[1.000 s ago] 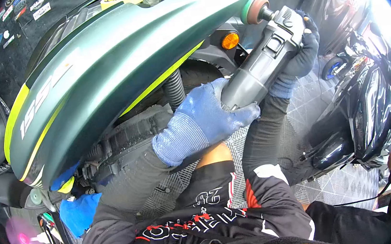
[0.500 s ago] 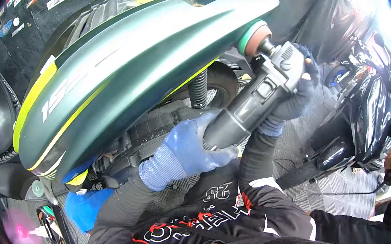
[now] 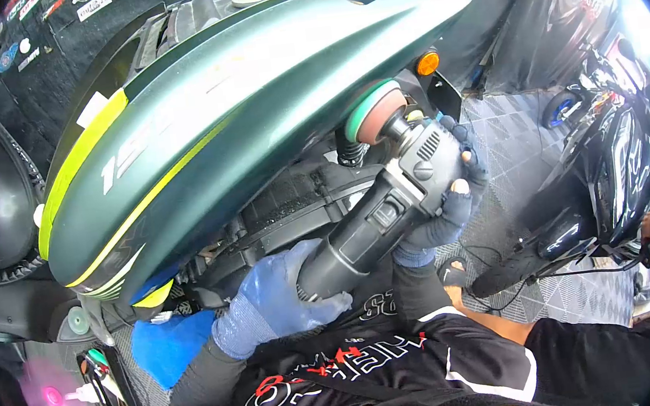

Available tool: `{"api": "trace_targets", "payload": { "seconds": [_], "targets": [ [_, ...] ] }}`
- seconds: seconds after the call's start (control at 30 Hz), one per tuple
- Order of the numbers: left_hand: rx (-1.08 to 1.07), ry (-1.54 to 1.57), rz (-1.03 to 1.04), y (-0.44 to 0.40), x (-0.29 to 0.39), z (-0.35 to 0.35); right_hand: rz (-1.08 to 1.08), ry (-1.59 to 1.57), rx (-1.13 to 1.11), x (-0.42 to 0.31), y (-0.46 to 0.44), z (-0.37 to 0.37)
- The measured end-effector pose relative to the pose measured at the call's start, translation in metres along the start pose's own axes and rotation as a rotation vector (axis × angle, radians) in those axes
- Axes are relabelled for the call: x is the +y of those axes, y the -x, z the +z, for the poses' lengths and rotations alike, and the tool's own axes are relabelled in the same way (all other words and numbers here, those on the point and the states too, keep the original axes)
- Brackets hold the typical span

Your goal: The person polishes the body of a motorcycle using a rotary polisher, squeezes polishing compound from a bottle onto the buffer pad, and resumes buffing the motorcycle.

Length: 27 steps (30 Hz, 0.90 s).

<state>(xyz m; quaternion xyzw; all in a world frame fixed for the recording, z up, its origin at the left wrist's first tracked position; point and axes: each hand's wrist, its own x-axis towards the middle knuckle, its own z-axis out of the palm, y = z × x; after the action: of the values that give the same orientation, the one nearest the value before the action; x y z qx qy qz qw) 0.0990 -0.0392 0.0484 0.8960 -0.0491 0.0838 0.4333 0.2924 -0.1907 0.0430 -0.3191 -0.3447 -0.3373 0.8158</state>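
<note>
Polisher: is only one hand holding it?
No, the left hand grips the polisher near its rear, the right hand near its head.

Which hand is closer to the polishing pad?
Right. The right hand grips the polisher at its head, just behind the polishing pad; the left hand holds its rear end.

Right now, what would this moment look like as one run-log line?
left hand: gripping polisher by rear | right hand: gripping its head end | buffing pad: at green motorcycle panel lower edge | pad contact: unclear
</note>
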Motion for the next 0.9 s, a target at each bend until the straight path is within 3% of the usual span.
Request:
{"api": "trace_targets", "payload": {
  "seconds": [0.17,0.33,0.6,0.9],
  "targets": [
    [0.034,-0.039,0.028,-0.008,0.007,0.001,0.066,-0.065,0.081,-0.005,-0.010,0.008],
    [0.083,-0.140,0.128,-0.030,-0.001,0.014,0.000,-0.090,0.088,0.005,-0.034,0.001],
    [0.006,0.069,0.000,-0.072,0.039,0.012,-0.045,-0.117,0.044,0.023,-0.071,-0.021],
    [0.024,-0.091,0.002,-0.108,0.051,0.025,-0.044,-0.192,0.046,0.046,-0.101,-0.040]
  ]
}}
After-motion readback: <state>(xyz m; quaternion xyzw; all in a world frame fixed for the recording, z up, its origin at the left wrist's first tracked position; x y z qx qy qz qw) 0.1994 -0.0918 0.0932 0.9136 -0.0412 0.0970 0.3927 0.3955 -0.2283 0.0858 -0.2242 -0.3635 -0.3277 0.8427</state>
